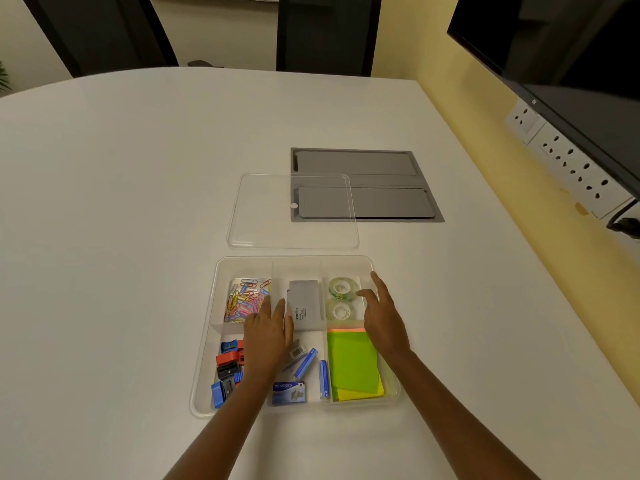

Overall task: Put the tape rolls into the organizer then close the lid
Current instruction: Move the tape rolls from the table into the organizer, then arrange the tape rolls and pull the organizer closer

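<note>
Empty grip; clear tape rolls (341,296) boxed

The organizer (207,358) sits on the counter (138,202). The lid (263,216) lies just behind it. Two tape rolls (341,297) lie in its back right compartment.

Sharpeners (228,367): partly hidden under the left hand (268,336)
Screen (568,64): cut off by the right edge
Grey card (304,304) print: too small to read

Even, warm overhead lighting; soft shadows beneath both forearms on the table (138,202). Wide-angle bending at edges. Image slightly soft, no harsh glare.
</note>
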